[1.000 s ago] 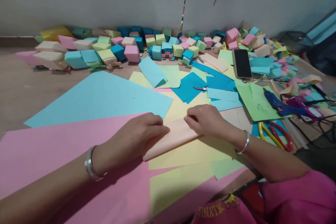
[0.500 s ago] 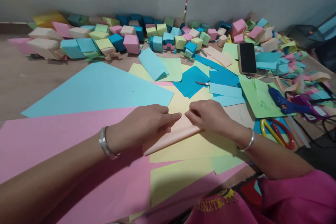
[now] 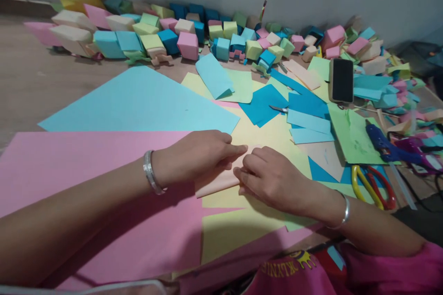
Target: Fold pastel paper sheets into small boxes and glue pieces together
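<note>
A folded peach paper strip [image 3: 216, 183] lies on a yellow sheet [image 3: 266, 136] in front of me. My left hand [image 3: 199, 154] rests on its left part, fingers curled and the forefinger stretched along the paper. My right hand [image 3: 268, 177] presses on the strip's right part with bent fingers, hiding most of it. The two hands touch at the fingertips. Both wrists wear silver bangles. A large pink sheet [image 3: 86, 170] lies under my left arm.
A big light-blue sheet [image 3: 138, 101] lies beyond the pink one. Many folded paper cubes [image 3: 188, 45] line the wall. A phone [image 3: 342, 80], blue glue gun [image 3: 382, 143], scissors [image 3: 372, 182] and loose paper pieces lie to the right.
My right hand has slid left along the peach strip until it meets my left hand. My left forefinger has stretched out. The view has shifted slightly.
</note>
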Motion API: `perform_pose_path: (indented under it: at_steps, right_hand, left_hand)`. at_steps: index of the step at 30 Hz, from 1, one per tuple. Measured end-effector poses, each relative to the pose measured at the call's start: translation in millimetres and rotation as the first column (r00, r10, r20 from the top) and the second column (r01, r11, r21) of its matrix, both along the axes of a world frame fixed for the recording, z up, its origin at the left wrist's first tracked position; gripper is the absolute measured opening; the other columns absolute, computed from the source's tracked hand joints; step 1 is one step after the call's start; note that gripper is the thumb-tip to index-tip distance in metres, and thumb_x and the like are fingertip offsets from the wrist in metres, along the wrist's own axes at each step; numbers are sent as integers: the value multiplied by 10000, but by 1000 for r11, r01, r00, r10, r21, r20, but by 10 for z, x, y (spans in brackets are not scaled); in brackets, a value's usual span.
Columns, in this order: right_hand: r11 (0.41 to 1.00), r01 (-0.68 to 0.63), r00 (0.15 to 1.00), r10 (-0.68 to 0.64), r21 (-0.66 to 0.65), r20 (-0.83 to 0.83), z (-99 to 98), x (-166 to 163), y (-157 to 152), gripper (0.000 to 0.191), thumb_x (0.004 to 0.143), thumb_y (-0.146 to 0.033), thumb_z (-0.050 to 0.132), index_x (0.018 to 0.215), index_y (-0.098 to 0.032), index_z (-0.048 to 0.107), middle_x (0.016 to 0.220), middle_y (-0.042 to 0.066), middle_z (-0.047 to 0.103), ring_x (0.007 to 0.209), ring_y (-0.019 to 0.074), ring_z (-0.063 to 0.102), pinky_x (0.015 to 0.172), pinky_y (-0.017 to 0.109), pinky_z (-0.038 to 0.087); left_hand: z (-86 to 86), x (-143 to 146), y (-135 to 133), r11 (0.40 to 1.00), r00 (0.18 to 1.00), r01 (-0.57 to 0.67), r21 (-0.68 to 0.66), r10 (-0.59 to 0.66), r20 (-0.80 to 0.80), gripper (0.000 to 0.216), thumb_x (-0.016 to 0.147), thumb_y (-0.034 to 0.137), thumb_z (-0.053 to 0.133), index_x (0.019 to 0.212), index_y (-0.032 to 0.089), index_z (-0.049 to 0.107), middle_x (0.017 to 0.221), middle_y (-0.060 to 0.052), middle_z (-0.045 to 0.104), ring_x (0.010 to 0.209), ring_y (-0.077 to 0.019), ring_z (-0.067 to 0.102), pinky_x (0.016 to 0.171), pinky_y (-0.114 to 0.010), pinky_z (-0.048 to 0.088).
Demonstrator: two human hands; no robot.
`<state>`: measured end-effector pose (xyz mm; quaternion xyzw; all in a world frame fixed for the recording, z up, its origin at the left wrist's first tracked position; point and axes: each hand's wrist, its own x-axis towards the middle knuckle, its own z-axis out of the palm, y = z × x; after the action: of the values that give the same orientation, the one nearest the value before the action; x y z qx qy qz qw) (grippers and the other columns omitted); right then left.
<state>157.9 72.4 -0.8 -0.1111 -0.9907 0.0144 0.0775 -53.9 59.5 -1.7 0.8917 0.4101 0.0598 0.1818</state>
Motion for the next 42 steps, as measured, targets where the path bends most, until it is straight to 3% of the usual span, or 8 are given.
perform_pose_path:
  at_steps: [8,12,17,21,24,31,37,42]
  right_hand:
    - [995,-39,986,53,-92,159,201,63,-155,163,920,-140,516,795,-158,619,759,30,565,710,175,385,628,348,222]
    - [995,-32,998,38,-92,59,198,69,-184,192,913,-197,548,733,-165,606,697,16,544,675,167,371,617,344,216]
    - [1000,2,1000,-3,21,31,53,45,-256,270,955,-325,506,1040,-98,627,725,41,573,670,177,401,596,343,200]
    - [988,21,978,11,-153,207,68,72,-384,195,940,-286,512,946,-125,620,730,31,580,649,162,415,609,343,236]
    - [964,-49,978,100,-263,183,126,75,-448,176,920,-284,532,830,-156,613,702,10,569,614,140,415,595,336,244]
    - [973,130,951,-178,193,252,57,66,-607,552,946,-408,497,1288,25,526,651,65,583,548,183,477,529,342,242]
    - [867,287,864,-417,407,280,81,171,-629,623,879,-471,583,1080,114,651,484,48,494,422,162,418,468,317,179]
    - [847,377,870,-462,375,170,170,144,-625,389,881,-402,588,682,-82,690,492,39,481,441,162,438,483,329,176]
  left_hand:
    - [15,-1,10,1000,1000,-9,-18,8,-29,177,871,167,496,965,219,635,717,-9,543,624,-136,447,531,-288,176]
    - [28,4,12,1000,998,-12,-20,11,-55,160,868,188,505,954,219,637,701,-9,528,615,-137,438,530,-286,166]
    - [47,11,8,999,999,-13,-31,12,-39,179,842,150,520,962,227,629,724,0,542,617,-128,436,528,-275,173]
    - [41,1,15,999,999,-16,-30,15,-45,159,852,166,521,948,226,633,713,-3,542,610,-129,437,522,-277,162]
    - [30,-6,20,999,999,-15,-36,13,-41,165,850,150,515,937,223,635,709,-6,547,613,-130,445,527,-281,164]
    - [47,0,13,1000,999,-5,-15,5,-36,156,844,155,516,934,219,626,686,-3,524,596,-131,422,523,-280,184]
    - [33,-18,14,1000,1000,5,-12,-5,-3,194,839,132,501,961,227,619,710,0,555,607,-128,456,525,-276,216]
    - [15,-17,20,1000,1000,-4,-6,4,10,177,863,163,482,951,221,625,691,-10,550,609,-133,481,538,-278,234]
